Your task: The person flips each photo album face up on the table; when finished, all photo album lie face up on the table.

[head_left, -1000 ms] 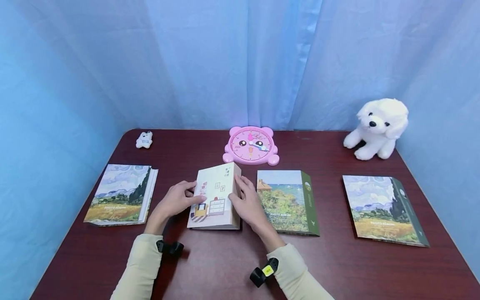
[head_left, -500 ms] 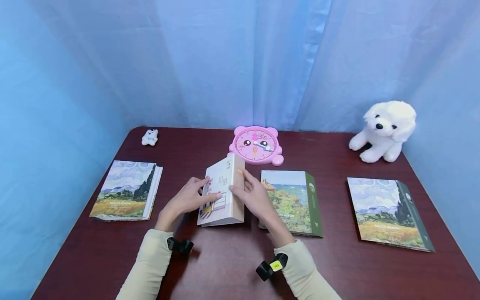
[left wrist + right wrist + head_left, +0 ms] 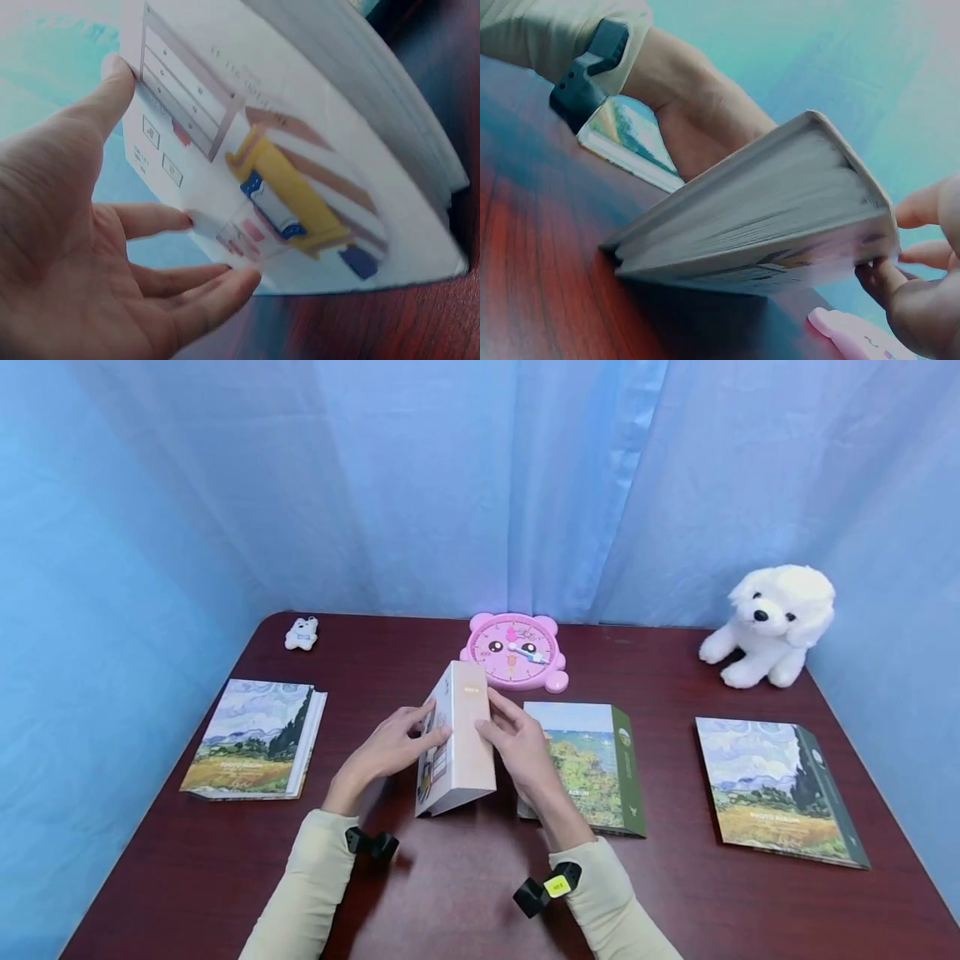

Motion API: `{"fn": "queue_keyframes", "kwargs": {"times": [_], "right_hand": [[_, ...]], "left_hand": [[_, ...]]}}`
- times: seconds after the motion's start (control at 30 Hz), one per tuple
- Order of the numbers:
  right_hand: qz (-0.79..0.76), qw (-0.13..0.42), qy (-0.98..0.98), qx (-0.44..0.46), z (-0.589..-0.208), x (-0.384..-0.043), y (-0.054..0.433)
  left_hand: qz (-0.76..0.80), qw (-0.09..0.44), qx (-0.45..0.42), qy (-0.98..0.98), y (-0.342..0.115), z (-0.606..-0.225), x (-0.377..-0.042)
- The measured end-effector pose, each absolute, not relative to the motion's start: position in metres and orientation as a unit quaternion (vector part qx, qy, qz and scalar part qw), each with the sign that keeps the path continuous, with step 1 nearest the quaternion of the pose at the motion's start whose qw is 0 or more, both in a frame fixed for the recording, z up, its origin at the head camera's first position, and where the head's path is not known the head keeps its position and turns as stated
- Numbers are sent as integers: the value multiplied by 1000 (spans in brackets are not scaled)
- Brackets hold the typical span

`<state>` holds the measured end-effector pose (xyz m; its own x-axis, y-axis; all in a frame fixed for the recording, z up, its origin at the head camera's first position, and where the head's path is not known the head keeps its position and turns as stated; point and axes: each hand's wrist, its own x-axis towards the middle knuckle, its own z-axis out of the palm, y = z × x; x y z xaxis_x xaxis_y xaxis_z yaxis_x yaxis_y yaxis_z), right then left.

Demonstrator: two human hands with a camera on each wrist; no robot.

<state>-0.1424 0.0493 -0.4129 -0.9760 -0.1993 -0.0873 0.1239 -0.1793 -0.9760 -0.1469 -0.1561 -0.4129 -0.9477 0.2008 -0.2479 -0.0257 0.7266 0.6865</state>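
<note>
A cream photo album (image 3: 472, 739) stands tilted on the table, spine up. Its cover (image 3: 300, 150) is printed with a yellow armchair and a chest of drawers, and page edges (image 3: 765, 195) show at one end. My left hand (image 3: 386, 747) holds the printed cover side by its fingertips, thumb near the spine edge. On the other side, my right hand (image 3: 521, 747) grips the album, its thumb on the spine and its fingers towards the back cover. The far cover is mostly hidden in the head view.
Painted photo albums lie at the left (image 3: 251, 739), beside my right hand (image 3: 581, 768) and at the right (image 3: 772, 785). Behind are a pink toy clock (image 3: 513, 652), a small white bear figure (image 3: 302, 633) and a white plush dog (image 3: 772, 622). Blue curtains surround the table.
The cream album has tilted up from nearly flat, turning its spine upward and towards me. Both hands have moved slightly right with it, and the head view has shifted a little.
</note>
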Motion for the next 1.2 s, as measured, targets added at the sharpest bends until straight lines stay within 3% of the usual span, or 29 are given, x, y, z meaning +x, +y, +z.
{"fn": "queue_keyframes", "kwargs": {"times": [0.33, 0.5, 0.73, 0.93, 1.2], "right_hand": [[-775, 67, 624, -78, -403, -142, 31], [-743, 41, 659, -109, -400, -140, 14], [-708, 38, 694, -124, -401, -138, -4], [-697, 53, 703, -129, -394, -134, -10], [-664, 81, 731, -134, -416, -140, -12]], "left_hand": [[583, 139, 113, 793, -172, -401, -148], [570, 102, 111, 808, -181, -389, -145], [563, 92, 90, 816, -194, -383, -142], [560, 93, 80, 820, -203, -380, -140], [529, 91, 71, 841, -214, -379, -140]]}}
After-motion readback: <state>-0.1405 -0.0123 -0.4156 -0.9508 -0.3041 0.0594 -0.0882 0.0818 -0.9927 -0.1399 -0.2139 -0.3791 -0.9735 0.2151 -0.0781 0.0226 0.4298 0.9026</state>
